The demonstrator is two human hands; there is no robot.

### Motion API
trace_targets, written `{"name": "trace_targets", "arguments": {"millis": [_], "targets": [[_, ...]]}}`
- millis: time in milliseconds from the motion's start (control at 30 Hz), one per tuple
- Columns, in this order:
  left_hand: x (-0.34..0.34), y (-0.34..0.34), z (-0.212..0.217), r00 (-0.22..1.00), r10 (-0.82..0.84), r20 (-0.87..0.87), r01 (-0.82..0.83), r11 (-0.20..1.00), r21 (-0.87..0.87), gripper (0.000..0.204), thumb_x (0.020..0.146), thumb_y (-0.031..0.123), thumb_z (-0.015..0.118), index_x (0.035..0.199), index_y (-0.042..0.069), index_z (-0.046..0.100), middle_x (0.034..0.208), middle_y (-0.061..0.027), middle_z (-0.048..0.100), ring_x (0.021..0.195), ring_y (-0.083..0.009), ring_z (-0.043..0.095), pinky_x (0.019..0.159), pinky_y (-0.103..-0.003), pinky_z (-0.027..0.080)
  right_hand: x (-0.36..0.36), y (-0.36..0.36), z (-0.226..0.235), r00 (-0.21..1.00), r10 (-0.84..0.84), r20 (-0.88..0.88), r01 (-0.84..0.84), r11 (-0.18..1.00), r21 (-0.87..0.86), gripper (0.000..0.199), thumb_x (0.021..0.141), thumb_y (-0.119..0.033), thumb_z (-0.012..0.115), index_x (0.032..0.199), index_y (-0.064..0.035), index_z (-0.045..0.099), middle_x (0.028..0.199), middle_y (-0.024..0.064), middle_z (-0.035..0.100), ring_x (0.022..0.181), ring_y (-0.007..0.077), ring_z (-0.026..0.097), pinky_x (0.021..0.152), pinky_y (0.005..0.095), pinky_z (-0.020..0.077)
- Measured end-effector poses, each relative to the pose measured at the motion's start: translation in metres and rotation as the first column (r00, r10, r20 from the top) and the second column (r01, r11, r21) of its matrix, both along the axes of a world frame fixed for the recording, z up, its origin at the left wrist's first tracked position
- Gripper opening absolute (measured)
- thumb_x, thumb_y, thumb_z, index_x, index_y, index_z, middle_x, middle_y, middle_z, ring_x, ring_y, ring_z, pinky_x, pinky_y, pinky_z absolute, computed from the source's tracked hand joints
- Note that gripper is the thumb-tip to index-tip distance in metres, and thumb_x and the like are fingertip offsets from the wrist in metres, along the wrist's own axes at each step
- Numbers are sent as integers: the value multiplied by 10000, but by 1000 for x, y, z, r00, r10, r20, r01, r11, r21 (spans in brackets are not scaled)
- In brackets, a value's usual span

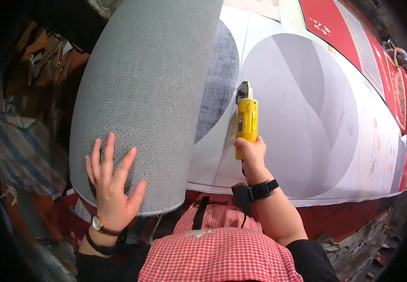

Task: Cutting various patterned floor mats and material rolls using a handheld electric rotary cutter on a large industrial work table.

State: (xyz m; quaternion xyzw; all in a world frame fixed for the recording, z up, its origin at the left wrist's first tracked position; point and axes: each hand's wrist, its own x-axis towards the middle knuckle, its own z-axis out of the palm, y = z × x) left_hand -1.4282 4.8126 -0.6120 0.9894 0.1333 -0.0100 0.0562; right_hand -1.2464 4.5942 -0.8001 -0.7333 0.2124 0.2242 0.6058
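Note:
With its fingers spread, my left hand point(111, 181) lies flat on a grey woven-backed carpet point(142, 94), which curves over at the left and hides what is beneath it. My right hand point(252, 154) is wrapped round the yellow body of a handheld electric cutter point(247, 117). The cutter's dark head points away from me, over a thin line in the white printed carpet point(297, 117). That printed carpet lies face up with big grey circles on it. Part of a darker circle point(217, 80) shows beside the grey backing's edge.
Red printed mats point(335, 33) lie at the far right, where another person point(401, 56) bends over them. At the left are a striped cloth point(24, 150) and scattered scraps. Crumpled sheeting point(354, 246) sits below the table's front edge at the right.

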Motion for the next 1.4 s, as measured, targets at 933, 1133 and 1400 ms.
{"name": "trace_targets", "arguments": {"millis": [933,1133,1400], "targets": [[173,109,11,845,-70,-529,113,992,50,1278,568,557,775,1456,182,-65,1442,-287,-195,1325,-514,-137,934,-749,140,206,85,-37,884,-443,-149,466,818,338,338,653,20,632,962,10,497,747,98,583,598,227,579,564,377,471],[171,122,7,824,-138,-549,149,989,-26,1312,564,613,752,1445,175,-116,1409,-315,-256,1298,-527,-211,916,-759,83,266,88,-45,836,-508,-208,544,716,438,332,652,23,626,958,18,496,707,92,570,557,226,570,546,357,471],[158,149,5,809,-157,-566,162,986,-42,1360,558,634,736,1420,137,-192,1406,-317,-264,1311,-517,-189,949,-730,91,332,92,-32,706,-637,-310,702,571,425,390,630,65,620,999,39,494,797,104,561,599,241,572,533,351,491]]}}
